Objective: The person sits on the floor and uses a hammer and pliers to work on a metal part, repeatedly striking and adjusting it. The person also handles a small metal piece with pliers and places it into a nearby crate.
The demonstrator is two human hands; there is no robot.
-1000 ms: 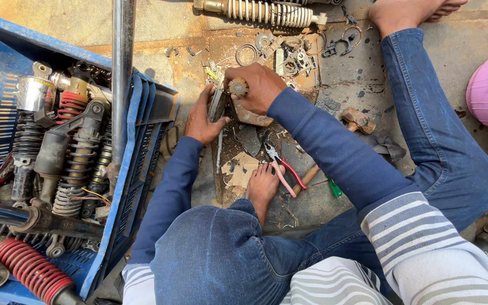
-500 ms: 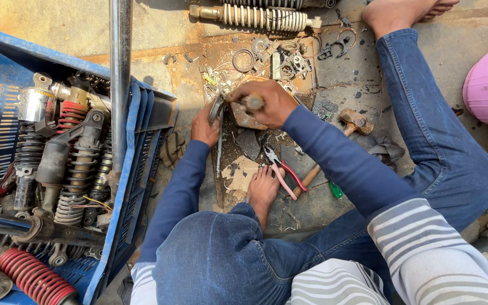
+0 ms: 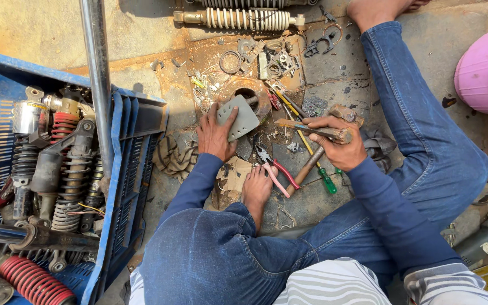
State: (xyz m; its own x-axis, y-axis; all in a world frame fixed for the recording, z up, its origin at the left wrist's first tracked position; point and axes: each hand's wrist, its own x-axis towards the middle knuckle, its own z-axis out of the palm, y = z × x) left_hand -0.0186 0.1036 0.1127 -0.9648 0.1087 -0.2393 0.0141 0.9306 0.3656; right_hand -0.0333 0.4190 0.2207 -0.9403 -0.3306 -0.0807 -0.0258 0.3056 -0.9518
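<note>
A grey metal plate is pressed flat by the left hand, its fingers spread across the plate's near edge so that it is kept steady on top of a rusty ring-shaped block set on the oily floor. The block appears to serve as an anvil: the plate lies over its central hole, where a strike would be backed by the rim.

To the right of the plate, a hammer is gripped by the right hand, with the fingers wrapped tightly round the worn wooden handle. It is held raised, roughly level with the plate, the handle pointing towards it, as if readied for a blow; that is a judgement only.

Just below the plate, a bare foot rests on the floor, and red-handled pliers lie beside it, close at hand. A green-handled screwdriver and a second wooden handle lie further right of the pliers, within easy reach. Above the plate, washers and small brackets are scattered, and a pale coil-spring shock absorber lies beyond them. Well to the left of the plate, a blue crate holds more shock absorbers, evidently sorted apart from the work area. A pink bucket stands far to the right.
</note>
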